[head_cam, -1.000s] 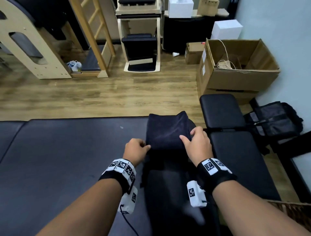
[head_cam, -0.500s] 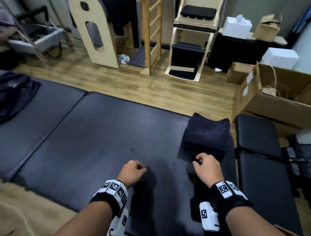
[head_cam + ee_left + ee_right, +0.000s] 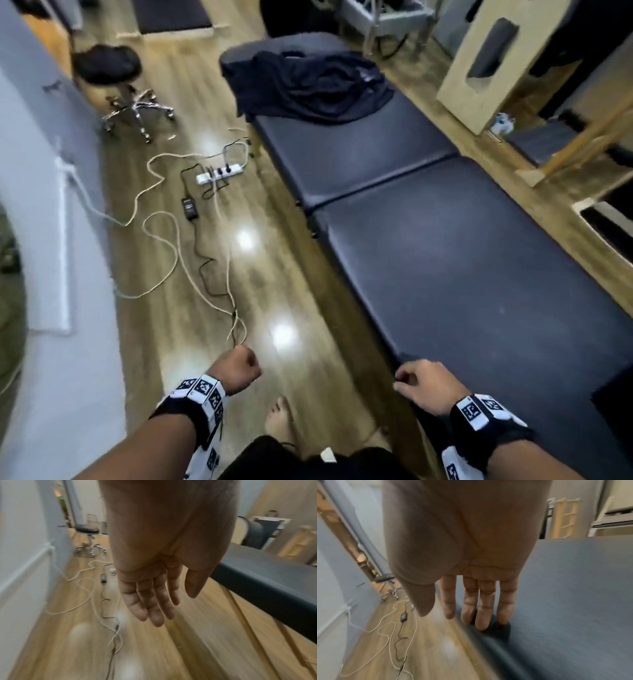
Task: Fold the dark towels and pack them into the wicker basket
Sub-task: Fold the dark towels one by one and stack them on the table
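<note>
A loose heap of dark towels (image 3: pixel 315 85) lies on the far end of the long black padded bench (image 3: pixel 462 267). My left hand (image 3: pixel 236 371) hangs over the wooden floor beside the bench; in the left wrist view its fingers (image 3: pixel 154 608) are relaxed and hold nothing. My right hand (image 3: pixel 421 383) is at the bench's near edge, and its straight fingers (image 3: pixel 484 612) are just above or on the padding, also with nothing in them. Neither the wicker basket nor the folded towel is in view.
White and black cables with a power strip (image 3: pixel 219 173) trail across the floor to the left of the bench. A black stool on wheels (image 3: pixel 113 72) stands by the left wall. A wooden frame (image 3: pixel 486 61) stands to the right of the bench. My bare foot (image 3: pixel 279 418) is on the floor.
Both hands have let go of the folded towel, which has left the view. The head view has swung left along the bench, and my left hand has moved off the padding over the floor.
</note>
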A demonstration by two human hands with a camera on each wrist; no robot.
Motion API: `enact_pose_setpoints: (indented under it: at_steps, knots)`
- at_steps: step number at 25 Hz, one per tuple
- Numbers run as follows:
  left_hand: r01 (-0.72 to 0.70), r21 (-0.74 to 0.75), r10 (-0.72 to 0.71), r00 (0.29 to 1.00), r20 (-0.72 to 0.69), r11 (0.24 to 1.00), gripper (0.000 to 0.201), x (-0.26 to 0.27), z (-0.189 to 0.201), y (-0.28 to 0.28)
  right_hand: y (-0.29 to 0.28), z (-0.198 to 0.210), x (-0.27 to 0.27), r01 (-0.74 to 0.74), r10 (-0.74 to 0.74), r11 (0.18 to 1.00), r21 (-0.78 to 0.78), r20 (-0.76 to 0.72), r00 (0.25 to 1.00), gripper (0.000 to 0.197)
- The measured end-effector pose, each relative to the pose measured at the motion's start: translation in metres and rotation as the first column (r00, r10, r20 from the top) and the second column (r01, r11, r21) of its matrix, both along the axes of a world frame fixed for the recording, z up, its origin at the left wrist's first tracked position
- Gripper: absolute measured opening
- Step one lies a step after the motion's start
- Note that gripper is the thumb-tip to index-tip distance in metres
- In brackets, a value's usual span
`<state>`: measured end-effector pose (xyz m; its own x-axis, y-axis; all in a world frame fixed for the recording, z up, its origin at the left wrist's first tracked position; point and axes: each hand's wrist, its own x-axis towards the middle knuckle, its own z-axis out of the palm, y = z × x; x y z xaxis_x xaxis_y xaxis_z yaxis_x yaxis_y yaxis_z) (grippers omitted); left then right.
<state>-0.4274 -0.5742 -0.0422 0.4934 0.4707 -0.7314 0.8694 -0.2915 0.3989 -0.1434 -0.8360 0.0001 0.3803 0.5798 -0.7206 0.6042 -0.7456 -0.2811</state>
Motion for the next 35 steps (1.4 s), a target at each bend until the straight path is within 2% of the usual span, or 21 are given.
enact_pose_setpoints:
  at_steps: [2,4,8,11,13,19,22,28,32,35]
  knots:
    - [-0.099,-0.016,0.099,0.994,-0.045,0.995,0.021,-0.047,-0.008,0.017,0.039,-0.002,-0.005,-0.038,0.037,0.999,-0.032,-0.025,0.999,0.020]
    - [-0.199,-0.040,0.195,0.977,-0.089,0.979,0.020,-0.079,-0.013,0.031,0.076,-0.005,-0.006,-0.092,0.091,0.995,-0.049,-0.019,0.996,0.034]
    - [-0.401,-0.120,0.388,0.914,-0.115,0.908,0.022,-0.108,-0.022,0.057,0.146,-0.011,-0.002,-0.151,0.150,0.984,-0.094,-0.022,0.988,0.050]
    - [-0.490,-0.157,0.467,0.870,-0.161,0.858,0.020,-0.110,-0.027,0.088,0.214,-0.023,0.003,-0.221,0.209,0.966,-0.136,-0.099,0.973,0.059]
    - [-0.517,-0.147,0.492,0.853,-0.174,0.843,0.014,-0.101,-0.023,0.122,0.267,-0.036,0.011,-0.284,0.272,0.953,-0.103,-0.116,0.955,0.061]
    - [-0.635,-0.080,0.625,0.772,-0.117,0.769,0.014,-0.060,0.023,0.240,0.404,-0.041,0.045,-0.380,0.370,0.923,-0.058,-0.134,0.919,0.053]
    - [-0.622,-0.033,0.618,0.782,-0.078,0.783,0.014,-0.048,0.033,0.296,0.455,-0.045,0.062,-0.373,0.358,0.926,-0.067,-0.168,0.919,0.046]
    - [-0.650,-0.069,0.638,0.758,-0.135,0.757,0.017,-0.011,0.019,0.408,0.571,-0.052,0.093,-0.345,0.328,0.937,-0.059,-0.201,0.923,0.058]
    - [-0.593,-0.094,0.585,0.805,-0.098,0.800,0.019,0.027,-0.007,0.511,0.652,-0.043,0.116,-0.248,0.231,0.967,-0.058,-0.219,0.948,0.048]
    - [-0.462,-0.066,0.461,0.887,-0.036,0.884,0.016,0.078,-0.007,0.599,0.714,-0.021,0.142,-0.229,0.225,0.974,-0.007,-0.135,0.965,0.040]
